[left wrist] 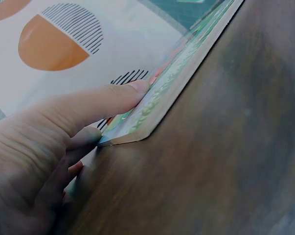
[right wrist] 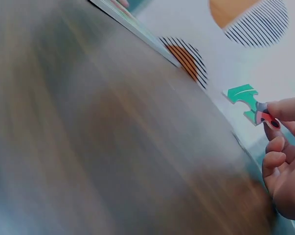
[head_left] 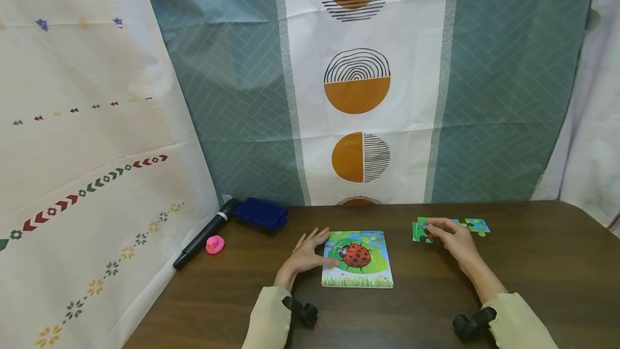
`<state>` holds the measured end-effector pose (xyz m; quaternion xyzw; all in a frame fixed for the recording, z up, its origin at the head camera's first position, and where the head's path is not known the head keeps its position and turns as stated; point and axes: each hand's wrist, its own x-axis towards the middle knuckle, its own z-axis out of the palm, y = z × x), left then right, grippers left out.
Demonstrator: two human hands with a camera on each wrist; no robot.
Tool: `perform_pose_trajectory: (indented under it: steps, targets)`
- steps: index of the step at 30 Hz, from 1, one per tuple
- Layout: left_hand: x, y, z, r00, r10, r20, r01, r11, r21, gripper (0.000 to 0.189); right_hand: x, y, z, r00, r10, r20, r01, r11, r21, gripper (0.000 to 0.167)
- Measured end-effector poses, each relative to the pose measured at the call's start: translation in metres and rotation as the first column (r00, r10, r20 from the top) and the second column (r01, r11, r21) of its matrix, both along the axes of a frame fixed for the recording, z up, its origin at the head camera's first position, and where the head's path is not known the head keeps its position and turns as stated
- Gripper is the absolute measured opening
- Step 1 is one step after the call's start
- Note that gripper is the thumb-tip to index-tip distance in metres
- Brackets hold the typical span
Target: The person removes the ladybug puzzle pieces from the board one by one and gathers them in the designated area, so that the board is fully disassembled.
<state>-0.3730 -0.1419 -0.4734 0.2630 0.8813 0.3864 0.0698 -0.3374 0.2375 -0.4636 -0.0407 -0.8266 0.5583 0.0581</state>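
A square ladybug picture board [head_left: 358, 258] lies flat on the table, looking like a puzzle. My left hand [head_left: 307, 253] rests at its left side, thumb across the picture and fingers stretched along the edge. In the left wrist view the thumb [left wrist: 115, 102] presses on the board's top face. Off to the right, my right hand [head_left: 452, 241] pinches a green and red jigsaw piece [right wrist: 244, 94] between thumb and forefinger, raised above the table in the right wrist view. Beside and behind that hand lie more jigsaw pieces [head_left: 477, 224], partly hidden by the fingers.
At the table's left side lie a black marker-like stick [head_left: 205, 235], a pink rubber duck [head_left: 215, 244] and a dark blue object [head_left: 260, 214]. Patterned cloth [head_left: 242, 96] hangs behind the brown table [head_left: 387, 316] and along its left side.
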Motion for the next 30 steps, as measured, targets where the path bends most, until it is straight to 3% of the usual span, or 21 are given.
perform_pose_trajectory:
  steps: [7, 15, 23, 30]
  targets:
    - [0.001, 0.000, 0.000, 1.000, 0.004, 0.005, -0.004, 1.000, 0.003, 0.089, 0.008, 0.027, -0.003, 1.000, -0.004, 0.010, 0.003, 0.999, 0.052, 0.056]
    - [0.001, 0.000, 0.000, 1.000, -0.001, -0.007, 0.001, 1.000, 0.003, 0.089, 0.006, 0.026, -0.005, 1.000, -0.019, -0.018, 0.021, 0.990, 0.139, 0.052]
    - [0.001, 0.000, 0.000, 1.000, 0.003, -0.007, -0.003, 1.000, 0.005, 0.089, 0.003, 0.021, -0.011, 0.993, -0.013, -0.120, 0.056, 0.930, 0.364, 0.035]
    - [0.001, 0.001, 0.000, 1.000, 0.004, -0.005, -0.004, 1.000, 0.007, 0.089, 0.002, 0.020, -0.012, 0.987, 0.008, -0.161, 0.063, 0.900, 0.432, 0.031]
